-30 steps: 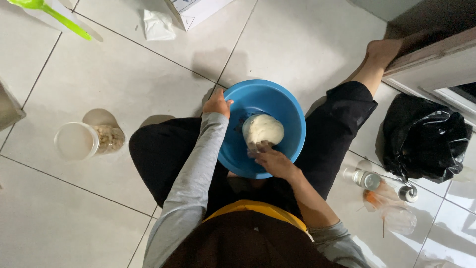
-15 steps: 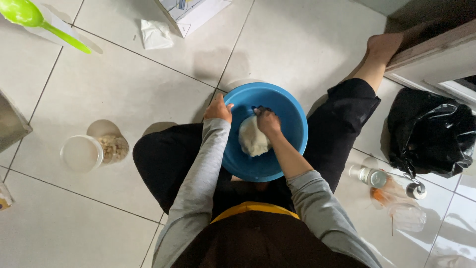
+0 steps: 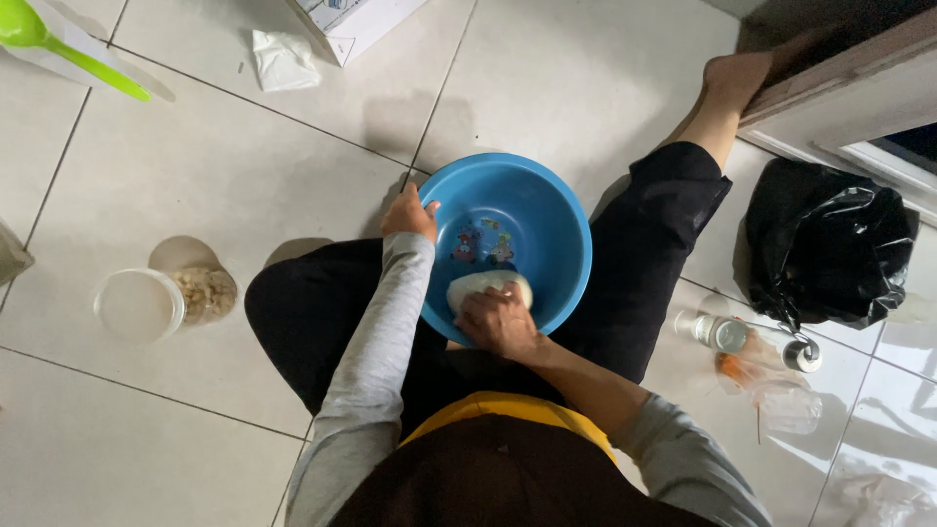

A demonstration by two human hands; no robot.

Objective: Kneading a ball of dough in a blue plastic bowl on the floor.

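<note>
Dough lump [image 3: 488, 287]: pale, rounded, sits in the near part of the blue bowl [image 3: 547, 210], against the wall closest to the person. The bowl rests on the tiled floor [image 3: 195, 166] between the person's spread legs; small coloured figures show on its bottom.

Right hand [image 3: 500, 322]: lies on top of the dough's near side, fingers curled over it and pressing down, knuckles up. Forearm bare, grey sleeve pushed back above the elbow.

Left hand [image 3: 411, 213]: closed on the bowl's left rim, thumb over the edge into the bowl, fingers outside. Grey sleeve reaches to the wrist.

Person is seated on the floor, black trousers, one bare foot [image 3: 734, 76] extended toward the upper right beside a cabinet base [image 3: 839, 98].

Surroundings, left: a clear round container [image 3: 207, 293] with pale pieces inside, its lid [image 3: 139, 304] lying just beside it. Upper left: green ladle [image 3: 68, 49]. Top: crumpled white packet [image 3: 283, 59] near a white box [image 3: 356, 21].

Right: black plastic bag [image 3: 825, 244] against the cabinet; below it a clear bottle [image 3: 747, 337] lying on its side, a clear cup [image 3: 786, 405] near it. Contents of the cup: cannot tell.
</note>
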